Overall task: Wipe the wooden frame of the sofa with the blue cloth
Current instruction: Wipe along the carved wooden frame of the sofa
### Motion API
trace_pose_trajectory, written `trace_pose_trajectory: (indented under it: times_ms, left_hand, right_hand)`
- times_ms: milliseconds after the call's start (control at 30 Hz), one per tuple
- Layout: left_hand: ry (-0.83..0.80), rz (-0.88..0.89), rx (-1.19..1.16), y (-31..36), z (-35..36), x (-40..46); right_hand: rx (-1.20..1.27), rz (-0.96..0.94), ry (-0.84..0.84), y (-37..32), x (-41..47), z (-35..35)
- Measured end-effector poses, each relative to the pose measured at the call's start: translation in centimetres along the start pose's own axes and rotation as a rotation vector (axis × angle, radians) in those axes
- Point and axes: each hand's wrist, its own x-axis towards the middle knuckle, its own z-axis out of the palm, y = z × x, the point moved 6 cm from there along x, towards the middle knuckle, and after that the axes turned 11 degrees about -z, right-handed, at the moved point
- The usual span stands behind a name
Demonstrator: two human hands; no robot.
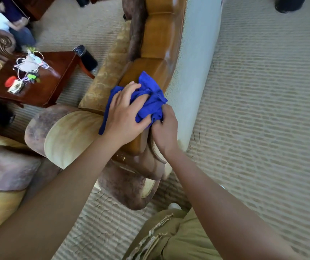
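The blue cloth (pixel 151 98) lies bunched on the top rail of the sofa's glossy wooden frame (pixel 159 40), which runs away from me up the middle of the view. My left hand (pixel 126 113) presses down flat on the cloth, fingers curled into its folds. My right hand (pixel 164 128) grips the cloth's near edge from the right side of the rail. A flap of cloth hangs down the left side past my left wrist. The wood under the cloth is hidden.
The sofa's pale fabric back (pixel 197 62) stands right of the rail, with cushions (pixel 71 137) to the left. A red-brown side table (pixel 43 81) with small items and a dark cylinder (pixel 86 57) sit at left. A seated person (pixel 4 21) is far left. Beige carpet (pixel 262 109) lies to the right.
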Motion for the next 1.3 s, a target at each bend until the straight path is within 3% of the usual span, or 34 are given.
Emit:
trace_pose_trajectory:
  times_ms: [233,400,533,700,867,1100,1300]
  left_hand:
    - [-0.027,0.009,0.037,0.7,0.4,-0.2]
    - [-0.074,0.093,0.107,1.2,0.9,-0.3]
    - [-0.071,0.065,0.159,2.0,1.1,0.8]
    - [-0.062,0.031,0.231,3.9,1.7,5.0]
    - [-0.157,-0.046,0.242,4.3,3.5,11.2]
    - [-0.314,-0.150,0.096,3.0,5.6,17.4]
    - [-0.204,-0.109,-0.009,2.8,5.9,19.7]
  right_hand:
    - [-0.036,-0.032,0.014,1.1,0.2,-0.4]
    - [-0.056,-0.046,-0.043,2.1,0.6,0.1]
    - [-0.054,-0.039,-0.114,2.8,2.6,0.0]
    - [-0.043,0.026,-0.180,3.6,6.5,-0.7]
    - [-0.111,0.125,-0.214,6.6,11.2,-1.2]
    - [-0.274,0.100,-0.230,7.9,16.2,-2.2]
    - [-0.107,0.086,-0.148,7.6,19.1,-3.0]
